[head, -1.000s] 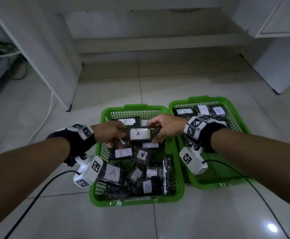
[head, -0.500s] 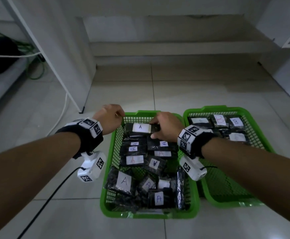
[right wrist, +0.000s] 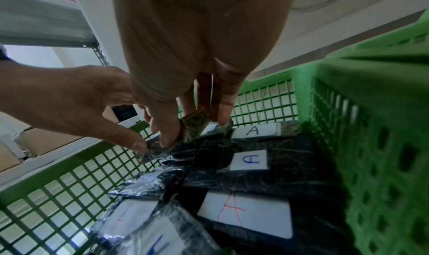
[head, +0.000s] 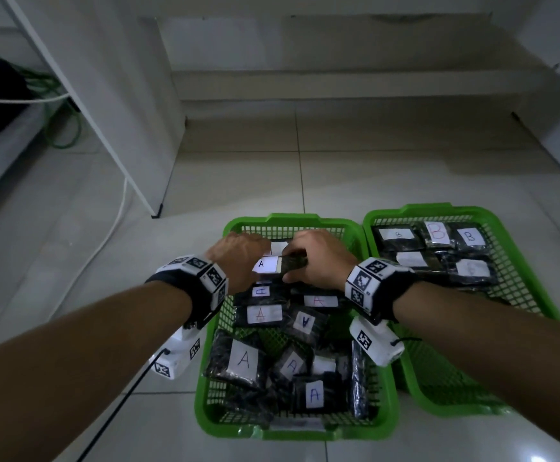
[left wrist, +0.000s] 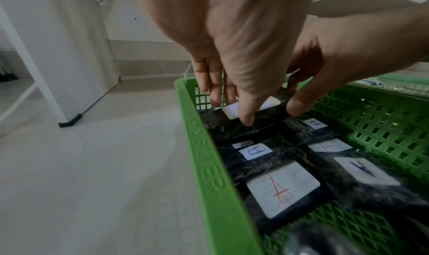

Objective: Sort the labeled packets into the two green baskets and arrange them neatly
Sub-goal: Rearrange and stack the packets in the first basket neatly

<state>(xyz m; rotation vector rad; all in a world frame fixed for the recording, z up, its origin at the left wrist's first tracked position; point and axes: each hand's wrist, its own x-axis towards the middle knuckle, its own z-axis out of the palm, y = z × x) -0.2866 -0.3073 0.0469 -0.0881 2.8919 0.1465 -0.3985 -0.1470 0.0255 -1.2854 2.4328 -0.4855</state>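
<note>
— Hands?
— Both down in the far end of the left basket (head: 212, 331). Left hand (head: 238, 261) and right hand (head: 321, 258) meeting over one packet (head: 273, 264), dark, with a white label marked A.

— Fingers?
— Left: thumb on the near edge, fingers (left wrist: 214, 86) over the far edge, pinching the packet at its left end. Right: thumb and fingers (right wrist: 224, 108) curled, pinching its crumpled right end.

— Packet's place?
— Just above the other A packets (head: 261, 314), near the far wall of the left basket, lying roughly flat, label up. Touching those beneath or not: cannot tell.

— Rest of that basket?
— Dark packets with A labels: a tidy pair of rows behind, a looser heap at the near end, some tilted, one on edge along the right wall.

— And the right basket (head: 535, 295)?
— Touching the left one, side by side on the tiled floor (head: 371, 168). B packets (head: 436, 232) lying flat in rows at its far end; mesh bottom bare at the near end.

— Around?
— White cabinet leg (head: 138, 181) and white cable (head: 115, 225) to the left, green hose (head: 68, 135) beyond.
</note>
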